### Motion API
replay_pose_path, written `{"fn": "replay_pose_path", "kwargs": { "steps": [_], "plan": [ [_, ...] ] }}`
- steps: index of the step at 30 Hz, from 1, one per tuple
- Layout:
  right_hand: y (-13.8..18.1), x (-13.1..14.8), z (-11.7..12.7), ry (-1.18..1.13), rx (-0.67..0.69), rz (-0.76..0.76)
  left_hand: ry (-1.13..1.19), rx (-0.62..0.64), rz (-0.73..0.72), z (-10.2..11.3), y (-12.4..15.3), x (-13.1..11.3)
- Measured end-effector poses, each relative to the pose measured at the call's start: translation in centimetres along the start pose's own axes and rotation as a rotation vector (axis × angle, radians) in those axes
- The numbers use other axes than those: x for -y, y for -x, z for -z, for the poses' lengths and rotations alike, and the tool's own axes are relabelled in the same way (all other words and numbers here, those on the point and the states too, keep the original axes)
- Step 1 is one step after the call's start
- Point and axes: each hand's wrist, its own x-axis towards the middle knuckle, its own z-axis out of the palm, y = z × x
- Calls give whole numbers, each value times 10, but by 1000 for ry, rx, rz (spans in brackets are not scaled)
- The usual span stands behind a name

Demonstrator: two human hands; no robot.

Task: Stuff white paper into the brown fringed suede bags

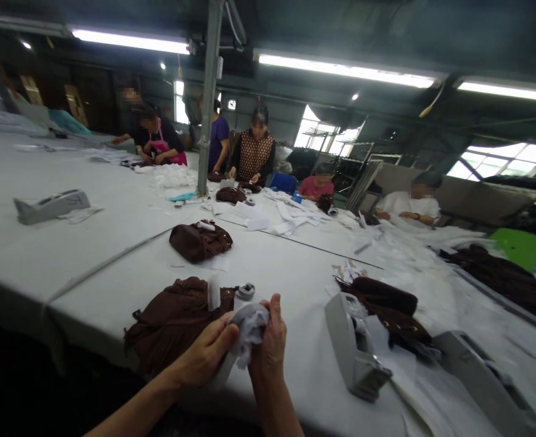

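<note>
Low in the centre of the frame, the left hand and the right hand meet over a crumpled wad of white paper, both sets of fingers clenched around it, the right thumb pressed on its upper edge. Just left of the hands lies a brown bag on the white table, with a small tape roll near its upper right. A second brown bag sits further up. To the right stands a grey tape dispenser. Other people work along the table's far side in the upper half.
</note>
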Motion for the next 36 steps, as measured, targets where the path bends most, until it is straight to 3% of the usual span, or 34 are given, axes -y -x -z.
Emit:
{"fn": "replay_pose_path", "kwargs": {
  "steps": [3,7,15,18,22,26,29,30,32,36],
  "plan": [
    [3,0,3,-98,189,-46,127,-134,70,1,-1,2],
    [2,7,17,57,434,-70,191,-147,125,4,-4,0],
    [-4,16,26,-82,489,-257,227,-163,111,-4,-6,4],
    [-4,21,28,-60,539,-264,273,-175,153,-5,-7,1],
    [-3,35,34,263,622,-84,274,-130,178,-2,-6,-4],
    [1,40,38,707,561,361,245,-62,183,-1,-3,-4],
    [5,35,39,792,459,592,181,-45,163,-2,-3,-4],
    [7,34,38,780,417,581,180,-41,161,-3,-3,-5],
    [9,36,37,706,390,418,213,-28,167,-3,-2,-7],
    [10,45,37,492,549,-2,275,4,190,-2,0,-9]
  ]
}}
